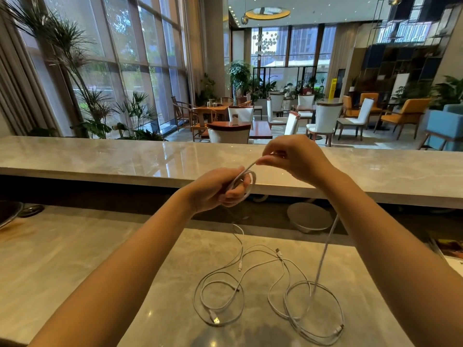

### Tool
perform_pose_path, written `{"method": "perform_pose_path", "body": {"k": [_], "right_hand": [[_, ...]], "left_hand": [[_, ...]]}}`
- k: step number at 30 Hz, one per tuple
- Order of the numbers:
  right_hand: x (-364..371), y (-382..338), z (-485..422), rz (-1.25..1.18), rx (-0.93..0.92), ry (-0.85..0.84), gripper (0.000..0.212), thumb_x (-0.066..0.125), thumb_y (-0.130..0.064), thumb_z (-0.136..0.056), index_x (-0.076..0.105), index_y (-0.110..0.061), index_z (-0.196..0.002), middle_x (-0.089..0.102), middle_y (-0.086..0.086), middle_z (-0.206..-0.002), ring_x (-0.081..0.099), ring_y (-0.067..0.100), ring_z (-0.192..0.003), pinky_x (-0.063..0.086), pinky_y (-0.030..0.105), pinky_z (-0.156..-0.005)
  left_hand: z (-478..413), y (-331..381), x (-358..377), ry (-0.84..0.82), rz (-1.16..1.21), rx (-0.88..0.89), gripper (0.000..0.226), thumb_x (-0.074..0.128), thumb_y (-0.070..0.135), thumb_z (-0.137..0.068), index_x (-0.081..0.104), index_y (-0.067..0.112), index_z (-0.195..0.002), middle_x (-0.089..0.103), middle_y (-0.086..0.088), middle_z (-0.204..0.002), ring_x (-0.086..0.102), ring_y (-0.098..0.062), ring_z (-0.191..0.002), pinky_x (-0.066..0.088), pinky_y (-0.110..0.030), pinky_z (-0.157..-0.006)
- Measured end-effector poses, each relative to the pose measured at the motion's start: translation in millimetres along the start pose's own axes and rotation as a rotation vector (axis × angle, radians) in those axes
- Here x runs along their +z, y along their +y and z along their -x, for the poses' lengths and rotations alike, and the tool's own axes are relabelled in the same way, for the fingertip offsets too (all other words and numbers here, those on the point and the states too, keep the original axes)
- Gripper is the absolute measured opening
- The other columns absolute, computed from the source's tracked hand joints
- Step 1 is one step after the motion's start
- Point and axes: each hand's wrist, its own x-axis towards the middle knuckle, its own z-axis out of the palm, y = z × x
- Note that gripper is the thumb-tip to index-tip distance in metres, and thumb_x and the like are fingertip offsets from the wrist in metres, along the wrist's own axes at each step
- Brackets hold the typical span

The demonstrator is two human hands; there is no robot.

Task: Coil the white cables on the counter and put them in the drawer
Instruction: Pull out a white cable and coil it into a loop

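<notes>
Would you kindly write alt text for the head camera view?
A left hand holds a small coil of white cable while the right hand feeds it. More loose cables sprawl on the marble counter.

white cables (273, 284), grey marbled counter (100, 259), orange armchair (406, 113), blue armchair (443, 128)

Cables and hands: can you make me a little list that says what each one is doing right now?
left hand: closed around a small coil of white cable, held above the counter
right hand: pinching the same cable just past the coil
hanging cable: drops from under the right forearm down to the loops on the counter
loose cables: lying in open loops on the counter, not coiled yet
plugs: several ends show among the loops
drawer: not in view
</notes>
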Motion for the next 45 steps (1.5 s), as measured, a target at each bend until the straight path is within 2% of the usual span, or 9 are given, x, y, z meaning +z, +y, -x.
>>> {"method": "perform_pose_path", "body": {"k": [9, 12, 17, 20, 24, 28, 34, 38, 45], "right_hand": [[39, 39, 36, -0.330, 0.344, -0.020, 0.026, 0.048, -0.027, -0.094, 0.067, -0.014, -0.083, 0.053, -0.009, -0.058, 0.049, 0.010, -0.054, 0.041, 0.025, -0.059], [71, 40, 62, -0.416, 0.505, -0.108, 0.035, 0.038, -0.031, -0.098, 0.065, -0.016, -0.082, 0.054, -0.004, -0.056, 0.051, 0.013, -0.053, 0.041, 0.027, -0.060], [108, 10, 79, -0.285, 0.465, -0.379, 0.029, 0.034, -0.032, -0.100, 0.058, -0.017, -0.098, 0.055, -0.009, -0.071, 0.053, 0.008, -0.063, 0.043, 0.024, -0.059], [110, -20, 72, -0.046, 0.291, -0.521, 0.024, 0.035, -0.031, -0.099, 0.050, -0.016, -0.109, 0.062, 0.001, -0.087, 0.059, 0.016, -0.072, 0.053, 0.033, -0.069], [92, -45, 58, 0.182, 0.072, -0.361, 0.019, 0.037, -0.026, -0.099, 0.051, -0.013, -0.104, 0.062, 0.002, -0.087, 0.060, 0.018, -0.070, 0.054, 0.036, -0.068], [67, -37, 49, 0.204, -0.047, -0.207, 0.024, 0.043, -0.026, -0.097, 0.060, -0.009, -0.101, 0.066, 0.006, -0.084, 0.062, 0.021, -0.065, 0.054, 0.033, -0.059], [40, 4, 41, 0.283, -0.096, -0.161, 0.026, 0.055, -0.028, -0.091, 0.065, -0.005, -0.088, 0.064, 0.009, -0.077, 0.051, 0.017, -0.060, 0.036, 0.025, -0.051], [41, 23, 47, 0.275, -0.027, -0.164, 0.028, 0.047, -0.026, -0.095, 0.064, -0.004, -0.099, 0.066, 0.013, -0.090, 0.056, 0.024, -0.077, 0.044, 0.032, -0.066], [65, 19, 61, 0.432, 0.212, -0.215, 0.031, 0.037, -0.029, -0.098, 0.056, -0.014, -0.117, 0.052, 0.009, -0.122, 0.042, 0.027, -0.111, 0.034, 0.038, -0.092]], "left_hand": [[6, -6, -3, -0.329, 0.780, 0.173, 0.033, 0.034, 0.031, -0.100, 0.054, 0.006, -0.090, 0.036, 0.002, -0.057, 0.033, -0.008, -0.047, 0.029, -0.019, -0.046], [4, 5, 1, -0.142, 0.823, 0.288, 0.032, 0.032, 0.029, -0.100, 0.051, 0.009, -0.084, 0.039, 0.002, -0.054, 0.033, -0.008, -0.044, 0.029, -0.019, -0.044], [-8, 9, 16, 0.301, 0.607, 0.325, 0.030, 0.027, 0.029, -0.101, 0.046, 0.013, -0.084, 0.042, 0.004, -0.058, 0.040, -0.007, -0.049, 0.037, -0.020, -0.049], [-16, 3, 19, 0.509, 0.219, 0.329, 0.024, 0.027, 0.022, -0.102, 0.046, 0.013, -0.090, 0.054, 0.000, -0.070, 0.055, -0.011, -0.060, 0.048, -0.028, -0.063], [-21, -9, 18, 0.655, -0.538, 0.263, 0.017, 0.029, 0.020, -0.102, 0.042, 0.013, -0.094, 0.064, -0.003, -0.081, 0.065, -0.014, -0.070, 0.055, -0.025, -0.067], [-14, -25, 8, 0.522, -1.061, 0.044, 0.016, 0.034, 0.024, -0.100, 0.045, 0.016, -0.092, 0.056, 0.004, -0.070, 0.056, -0.008, -0.059, 0.043, -0.021, -0.057], [4, -22, 3, 0.234, -0.439, -0.255, 0.033, 0.030, 0.032, -0.101, 0.051, 0.012, -0.086, 0.044, 0.003, -0.062, 0.039, -0.008, -0.051, 0.032, -0.020, -0.051], [20, -20, -3, 0.095, -0.153, -0.181, 0.026, 0.045, 0.033, -0.094, 0.051, 0.010, -0.085, 0.044, 0.007, -0.058, 0.035, -0.005, -0.049, 0.030, -0.016, -0.047], [19, -30, 0, -0.017, 0.464, -0.127, 0.025, 0.044, 0.029, -0.091, 0.056, 0.012, -0.077, 0.038, 0.009, -0.050, 0.034, -0.002, -0.038, 0.025, -0.014, -0.038]]}}
